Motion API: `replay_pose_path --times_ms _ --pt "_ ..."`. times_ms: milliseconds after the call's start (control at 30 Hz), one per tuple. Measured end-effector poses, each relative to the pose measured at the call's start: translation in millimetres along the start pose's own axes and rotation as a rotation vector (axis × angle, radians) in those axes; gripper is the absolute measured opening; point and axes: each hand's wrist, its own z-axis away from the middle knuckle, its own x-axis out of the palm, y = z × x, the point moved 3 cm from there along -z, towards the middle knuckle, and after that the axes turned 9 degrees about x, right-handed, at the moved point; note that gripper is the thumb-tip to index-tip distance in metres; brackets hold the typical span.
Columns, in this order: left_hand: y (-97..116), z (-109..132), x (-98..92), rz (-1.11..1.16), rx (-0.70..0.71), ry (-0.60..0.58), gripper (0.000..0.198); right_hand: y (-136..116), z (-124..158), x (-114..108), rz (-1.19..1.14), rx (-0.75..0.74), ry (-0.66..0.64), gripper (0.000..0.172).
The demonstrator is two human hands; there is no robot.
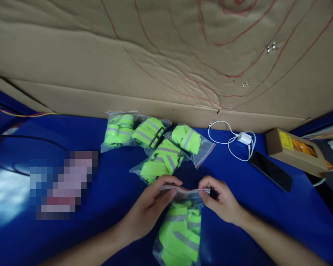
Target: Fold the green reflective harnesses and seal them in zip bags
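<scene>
A clear zip bag with a folded neon-yellow reflective strap inside hangs from my two hands near the front of the blue table. My left hand pinches the left part of the bag's zip edge between thumb and fingers. At the right end of that edge, my right hand has its thumb and finger closed on the plastic. Just beyond my hands lies another bagged reflective strap, partly touching further bags behind it.
More bagged straps lie along the cardboard wall. A white charger with cable, a black phone and a cardboard box are at the right. A blurred-out object is on the left.
</scene>
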Motion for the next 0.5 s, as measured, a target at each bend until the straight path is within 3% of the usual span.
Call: replay_pose_path --times_ms 133,500 --pt "-2.2 2.3 9.9 0.058 0.019 -0.114 0.025 -2.2 0.9 2.6 0.010 -0.041 -0.105 0.003" --pt "-4.6 2.3 7.5 -0.080 0.038 -0.038 0.024 1.2 3.5 5.3 0.065 -0.040 -0.122 0.004"
